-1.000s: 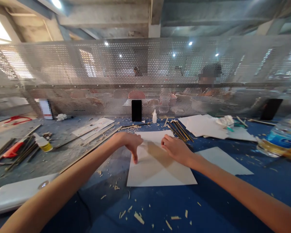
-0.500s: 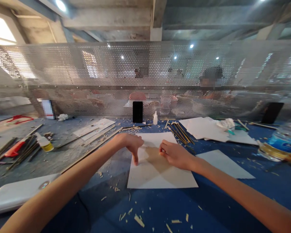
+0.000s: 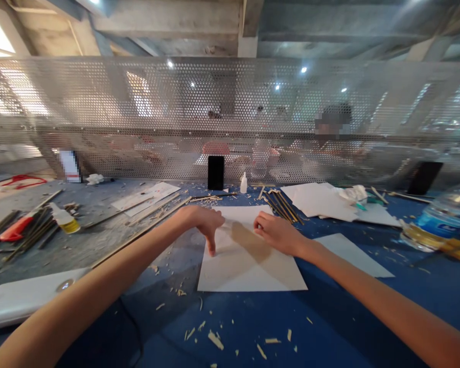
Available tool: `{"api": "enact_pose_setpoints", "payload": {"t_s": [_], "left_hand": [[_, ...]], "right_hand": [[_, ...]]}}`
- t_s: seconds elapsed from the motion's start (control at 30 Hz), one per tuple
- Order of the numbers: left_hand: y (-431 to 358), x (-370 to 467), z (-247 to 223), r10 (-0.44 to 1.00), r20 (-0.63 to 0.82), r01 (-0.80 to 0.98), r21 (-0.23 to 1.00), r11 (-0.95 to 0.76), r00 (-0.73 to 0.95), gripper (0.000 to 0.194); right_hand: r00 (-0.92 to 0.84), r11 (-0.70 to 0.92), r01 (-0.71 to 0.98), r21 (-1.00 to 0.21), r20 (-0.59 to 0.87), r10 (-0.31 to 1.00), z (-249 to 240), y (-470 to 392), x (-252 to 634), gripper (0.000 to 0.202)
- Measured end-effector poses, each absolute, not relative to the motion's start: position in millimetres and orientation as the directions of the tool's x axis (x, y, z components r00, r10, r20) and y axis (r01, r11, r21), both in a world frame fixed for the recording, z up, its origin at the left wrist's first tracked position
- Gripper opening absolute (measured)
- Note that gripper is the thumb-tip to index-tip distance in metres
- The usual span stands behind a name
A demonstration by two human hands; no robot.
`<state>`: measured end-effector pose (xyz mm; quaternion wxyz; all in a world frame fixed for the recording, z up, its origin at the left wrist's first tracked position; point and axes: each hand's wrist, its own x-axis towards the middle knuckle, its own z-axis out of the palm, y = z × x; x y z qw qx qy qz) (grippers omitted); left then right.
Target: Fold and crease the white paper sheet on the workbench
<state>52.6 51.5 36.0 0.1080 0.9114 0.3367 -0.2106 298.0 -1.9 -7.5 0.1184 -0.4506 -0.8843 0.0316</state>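
A white sheet of paper lies flat on the blue table cover in front of me. My left hand is over its left edge, one finger pressing straight down on the sheet and the others curled in. My right hand rests on the sheet's upper right part with its fingers curled under. Whether the right hand pinches anything is hidden. A gap of bare paper separates the two hands.
A second white sheet lies to the right, a bundle of thin sticks and a paper pile beyond. A small glue bottle and black phone stand by the perforated screen. A water bottle lies far right; wood shavings litter the front.
My right hand slid a little left along the sheet, then back to the right. My left finger stays pressed at the same spot. The view shifted slightly.
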Motion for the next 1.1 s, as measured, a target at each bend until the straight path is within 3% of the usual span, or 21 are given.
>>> {"api": "enact_pose_setpoints", "payload": {"t_s": [0.07,0.23,0.37,0.43,0.57,0.77,0.97,1.1], "left_hand": [[51.2,53.2,36.2,0.558,-0.508,0.650,0.005,-0.760,0.656,0.092],[49.0,54.9,36.6,0.617,-0.534,0.693,-0.078,-0.717,0.578,0.097],[48.8,54.9,38.1,0.601,-0.531,0.668,-0.086,-0.740,0.597,0.096],[49.5,54.4,38.6,0.595,-0.531,0.660,-0.087,-0.746,0.603,0.093],[51.4,54.0,38.0,0.588,-0.538,0.655,-0.086,-0.751,0.603,0.094],[51.5,55.1,36.8,0.588,-0.530,0.641,-0.105,-0.760,0.610,0.093],[54.9,54.7,33.4,0.582,-0.526,0.639,-0.093,-0.764,0.619,0.100],[54.5,55.1,33.2,0.578,-0.526,0.631,-0.098,-0.770,0.624,0.091]], "right_hand": [[-0.557,0.581,0.806,-0.114,0.183,0.810,-6.9,-2.5,297.2,0.009],[-0.646,0.652,0.721,-0.233,0.115,0.755,-8.5,-8.4,285.8,0.010],[-0.579,0.598,0.800,-0.045,0.205,0.789,-8.8,-5.0,288.6,0.009],[-0.567,0.583,0.813,-0.009,0.221,0.794,-8.9,-2.3,294.1,0.009],[-0.637,0.656,0.742,-0.139,0.161,0.754,-12.5,-4.0,295.5,0.008],[-0.570,0.585,0.811,-0.012,0.207,0.795,-11.8,-8.8,288.9,0.009],[-0.610,0.631,0.755,-0.181,0.163,0.776,-9.9,-4.9,293.6,0.009],[-0.577,0.603,0.783,-0.153,0.183,0.796,-10.0,-2.4,294.0,0.010]]}}
